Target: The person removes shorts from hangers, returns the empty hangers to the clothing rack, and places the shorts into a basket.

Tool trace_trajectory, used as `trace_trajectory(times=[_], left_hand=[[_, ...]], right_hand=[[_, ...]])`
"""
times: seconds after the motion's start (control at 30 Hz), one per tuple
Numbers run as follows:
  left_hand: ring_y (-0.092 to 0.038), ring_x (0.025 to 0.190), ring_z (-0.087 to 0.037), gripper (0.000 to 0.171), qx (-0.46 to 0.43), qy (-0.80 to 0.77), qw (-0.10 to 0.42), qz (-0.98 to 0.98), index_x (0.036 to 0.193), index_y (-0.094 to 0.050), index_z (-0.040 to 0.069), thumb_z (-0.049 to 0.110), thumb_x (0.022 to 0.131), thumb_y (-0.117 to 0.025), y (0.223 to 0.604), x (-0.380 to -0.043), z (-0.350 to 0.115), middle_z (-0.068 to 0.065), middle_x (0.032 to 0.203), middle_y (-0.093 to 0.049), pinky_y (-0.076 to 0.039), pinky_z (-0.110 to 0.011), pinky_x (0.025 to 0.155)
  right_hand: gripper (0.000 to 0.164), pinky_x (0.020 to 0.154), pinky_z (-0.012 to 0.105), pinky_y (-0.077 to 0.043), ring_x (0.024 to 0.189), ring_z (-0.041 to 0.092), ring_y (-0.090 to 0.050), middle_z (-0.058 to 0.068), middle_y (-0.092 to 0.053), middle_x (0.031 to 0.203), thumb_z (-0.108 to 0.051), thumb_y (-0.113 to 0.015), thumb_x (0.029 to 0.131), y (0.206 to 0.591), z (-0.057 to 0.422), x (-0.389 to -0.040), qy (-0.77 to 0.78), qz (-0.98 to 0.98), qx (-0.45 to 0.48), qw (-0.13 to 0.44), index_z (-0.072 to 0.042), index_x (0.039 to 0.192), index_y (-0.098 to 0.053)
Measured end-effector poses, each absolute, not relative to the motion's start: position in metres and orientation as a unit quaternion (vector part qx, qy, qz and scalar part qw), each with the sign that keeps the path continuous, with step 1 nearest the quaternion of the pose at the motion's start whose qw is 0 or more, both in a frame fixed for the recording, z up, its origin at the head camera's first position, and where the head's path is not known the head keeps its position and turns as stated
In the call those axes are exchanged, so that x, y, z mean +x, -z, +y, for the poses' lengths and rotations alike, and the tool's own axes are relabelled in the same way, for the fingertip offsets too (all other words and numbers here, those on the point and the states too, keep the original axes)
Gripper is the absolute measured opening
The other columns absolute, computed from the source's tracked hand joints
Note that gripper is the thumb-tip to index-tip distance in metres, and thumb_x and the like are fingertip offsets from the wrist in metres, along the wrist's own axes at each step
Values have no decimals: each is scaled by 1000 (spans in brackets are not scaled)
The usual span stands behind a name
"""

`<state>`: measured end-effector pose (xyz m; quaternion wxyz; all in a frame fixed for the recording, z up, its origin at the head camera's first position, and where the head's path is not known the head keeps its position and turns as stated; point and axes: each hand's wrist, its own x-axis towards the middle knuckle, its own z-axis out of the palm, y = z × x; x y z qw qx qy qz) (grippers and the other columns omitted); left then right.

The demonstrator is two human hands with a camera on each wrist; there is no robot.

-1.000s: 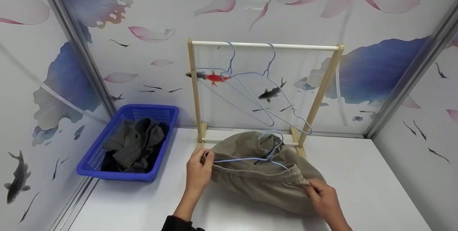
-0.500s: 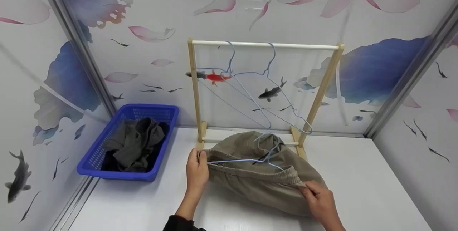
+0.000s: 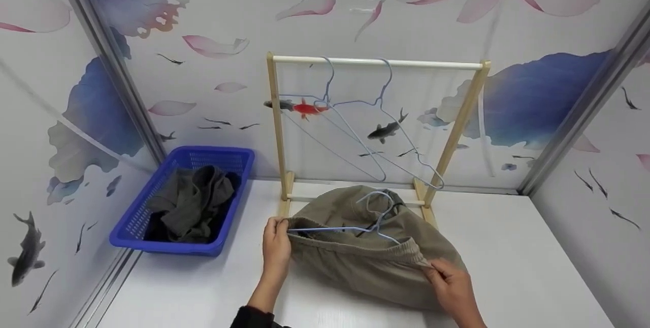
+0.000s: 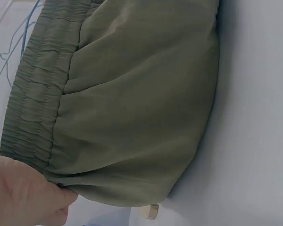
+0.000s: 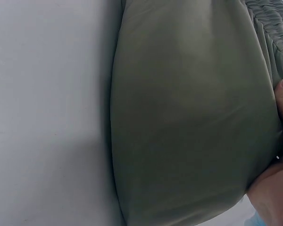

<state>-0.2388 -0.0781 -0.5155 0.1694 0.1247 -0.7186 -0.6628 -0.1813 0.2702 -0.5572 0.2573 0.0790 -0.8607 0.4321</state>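
Olive-brown pants point(image 3: 365, 274) with a gathered elastic waistband lie bunched on the table, the waist opening facing up. A blue wire hanger point(image 3: 330, 229) sits inside that opening, its hook sticking up over the fabric. My left hand point(image 3: 277, 249) pinches the left end of the waistband, right where the hanger's left arm ends. On the other side, my right hand point(image 3: 453, 287) grips the waistband's right edge between thumb and fingers. The hanger's right end is hidden in the cloth. In the left wrist view, the gathered waistband point(image 4: 33, 94) stretches away from the thumb and fingers.
Behind the pants stands a wooden rack point(image 3: 457, 120) with a white rail point(image 3: 426, 65). Two blue wire hangers point(image 3: 383, 99) hang from it. A blue basket point(image 3: 119, 241) with dark crumpled clothes point(image 3: 190, 206) stands at the left. Printed panels enclose the white table point(image 3: 528, 267).
My left hand has drawn the waistband's left end a little left, the hanger shifting with it. My right hand has slid slightly left, still gripping the pants.
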Motion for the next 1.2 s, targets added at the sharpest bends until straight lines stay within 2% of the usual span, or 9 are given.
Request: trace_trajectory(times=[0.17, 0.27, 0.37, 0.53, 0.73, 0.97, 1.2], left_hand=[[-54, 103, -29, 23, 139, 645, 155, -735, 106, -64, -3, 16, 104, -52, 517, -238, -80, -18, 112, -60, -42, -39, 87], [-54, 101, -28, 24, 148, 642, 147, -738, 105, -65, -2, 19, 105, -54, 519, -238, -81, -16, 109, -60, -42, -38, 86], [-54, 99, -27, 24, 148, 643, 145, -737, 104, -63, -2, 20, 106, -54, 520, -238, -82, -15, 106, -61, -42, -37, 85], [-56, 99, -28, 25, 148, 639, 145, -741, 105, -62, -1, 21, 108, -50, 520, -238, -82, -18, 109, -65, -43, -37, 84], [-53, 95, -28, 27, 155, 630, 145, -747, 105, -58, -1, 23, 110, -47, 523, -238, -84, -17, 101, -61, -41, -38, 82], [-51, 97, -27, 30, 167, 660, 127, -721, 109, -57, -1, 26, 111, -44, 527, -239, -86, -15, 103, -58, -40, -35, 82], [-44, 80, -20, 33, 165, 699, 99, -689, 111, -54, -1, 28, 112, -38, 527, -237, -88, -9, 94, -48, -40, -31, 69]], right_hand=[[18, 57, 18, -39, 65, -2, -48, -7, -65, 73, 7, -76, 85, 559, 271, -182, -436, -852, 93, 274, -11, 82, -77], [18, 56, 17, -39, 65, -2, -48, -6, -66, 74, 9, -76, 85, 560, 270, -182, -439, -847, 101, 281, -10, 84, -78], [18, 56, 17, -37, 64, -2, -47, -6, -65, 73, 8, -76, 84, 561, 270, -182, -437, -846, 107, 286, -10, 83, -77], [18, 56, 17, -38, 65, -2, -47, -7, -64, 73, 8, -78, 83, 561, 268, -181, -434, -848, 96, 290, -11, 82, -77], [16, 58, 17, -39, 67, -1, -47, -6, -66, 75, 5, -77, 86, 562, 267, -179, -437, -855, 76, 270, -11, 84, -77], [17, 60, 17, -42, 69, 0, -50, -5, -68, 78, 6, -75, 88, 563, 265, -177, -452, -851, 69, 258, -11, 84, -77], [15, 59, 17, -42, 68, 0, -50, -3, -70, 79, 5, -74, 89, 564, 264, -177, -441, -858, 65, 255, -9, 86, -79]])
